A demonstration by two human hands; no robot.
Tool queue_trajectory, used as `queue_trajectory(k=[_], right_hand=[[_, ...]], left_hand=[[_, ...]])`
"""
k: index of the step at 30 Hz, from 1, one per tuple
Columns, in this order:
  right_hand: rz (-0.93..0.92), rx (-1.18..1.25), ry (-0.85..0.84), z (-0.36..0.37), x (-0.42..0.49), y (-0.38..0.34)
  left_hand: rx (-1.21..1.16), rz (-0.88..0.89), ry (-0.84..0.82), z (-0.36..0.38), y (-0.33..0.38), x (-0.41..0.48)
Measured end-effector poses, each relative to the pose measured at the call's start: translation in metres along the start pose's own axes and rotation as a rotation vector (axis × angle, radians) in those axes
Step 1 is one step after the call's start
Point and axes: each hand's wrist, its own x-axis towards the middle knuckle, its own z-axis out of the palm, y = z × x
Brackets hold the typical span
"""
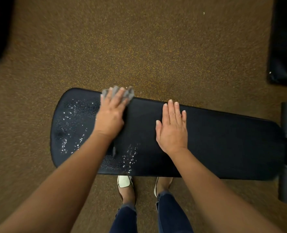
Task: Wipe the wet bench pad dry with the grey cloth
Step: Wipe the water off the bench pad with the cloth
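Standing at the near edge of the bench pad, the person has their white shoes just below it. Water droplets bead along that edge and across the pad's rounded left end; the right half looks dry.

The right hand lies flat on the pad with straight fingers, holding nothing. The left hand presses with flat, spread fingers on the grey cloth, which is bunched at the far edge and partly overhangs it.

Assessment: the cloth is light, soft and limp, so it is likely to crumple. It is best controlled with a flat palm over its middle. The pad appears firm and textured, and probably slick where wet.

Speckled floor lies beyond.
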Motion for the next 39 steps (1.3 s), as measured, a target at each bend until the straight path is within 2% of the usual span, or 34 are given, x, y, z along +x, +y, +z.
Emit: queue_trajectory(k=[2,4,6,8,11,12,15,16,17,19,22,23,24,26,27,28,29,31,33,34,36,38,39], right_hand=[[0.013,-0.019,-0.008,0.001,0.0,-0.002],[0.023,-0.03,-0.011,0.002,0.0,-0.003],[0.023,-0.035,-0.007,0.003,0.0,-0.003],[0.019,-0.028,0.001,0.003,0.0,-0.003],[0.007,-0.017,0.002,0.003,0.0,-0.001],[0.007,-0.018,0.002,0.003,0.0,-0.001],[0.011,-0.027,0.0,0.003,-0.001,-0.002],[0.012,-0.029,0.002,0.003,-0.001,-0.002],[0.013,-0.027,0.002,0.003,-0.001,-0.003],[0.015,-0.021,0.004,0.002,-0.001,-0.003],[0.009,-0.02,0.004,0.002,-0.001,-0.002],[0.008,-0.022,0.003,0.002,-0.001,-0.002],[0.007,-0.023,0.005,0.002,-0.001,-0.002],[0.008,-0.025,0.001,0.002,-0.001,-0.002],[0.01,-0.027,0.0,0.002,-0.001,-0.002],[0.011,-0.026,0.0,0.002,-0.001,-0.003],[0.011,-0.022,-0.001,0.003,0.0,-0.003],[0.008,-0.013,0.001,0.003,0.0,-0.002],[-0.002,-0.006,0.003,0.003,0.0,0.0],[-0.007,-0.002,0.002,0.002,0.0,0.0],[-0.016,0.003,-0.003,0.001,0.0,0.001],[-0.019,0.002,-0.004,0.002,-0.001,0.002],[-0.016,0.003,-0.001,0.002,-0.001,0.001]], left_hand=[[-0.048,-0.236,0.033,-0.006,-0.033,0.0],[-0.108,-0.389,0.105,-0.007,-0.024,0.003],[-0.109,-0.293,0.142,0.001,0.013,0.003],[-0.132,-0.083,0.128,0.008,0.046,-0.005],[-0.058,0.14,0.023,0.002,0.031,-0.019],[-0.01,0.116,0.01,0.001,0.014,-0.02],[-0.064,-0.229,0.106,-0.002,-0.012,-0.013],[-0.085,-0.279,0.13,0.0,0.0,-0.011],[-0.097,-0.254,0.147,0.004,0.017,-0.012],[-0.141,-0.046,0.122,0.012,0.051,-0.023],[-0.112,0.232,0.029,0.005,0.039,-0.033],[-0.077,0.221,0.034,0.004,0.023,-0.029],[-0.053,0.129,0.056,0.004,0.01,-0.024],[-0.087,-0.164,0.12,0.001,-0.002,-0.013],[-0.111,-0.249,0.143,0.0,0.007,-0.009],[-0.128,-0.253,0.167,0.004,0.022,-0.009],[-0.147,-0.184,0.172,0.008,0.041,-0.013],[-0.207,0.061,0.107,0.013,0.072,-0.031],[-0.165,0.241,0.011,0.008,0.068,-0.045],[-0.118,0.276,-0.003,0.005,0.053,-0.045],[-0.046,0.149,0.016,0.004,0.02,-0.038],[-0.078,-0.136,0.108,0.004,0.001,-0.029],[-0.11,-0.221,0.125,0.003,0.009,-0.026]])
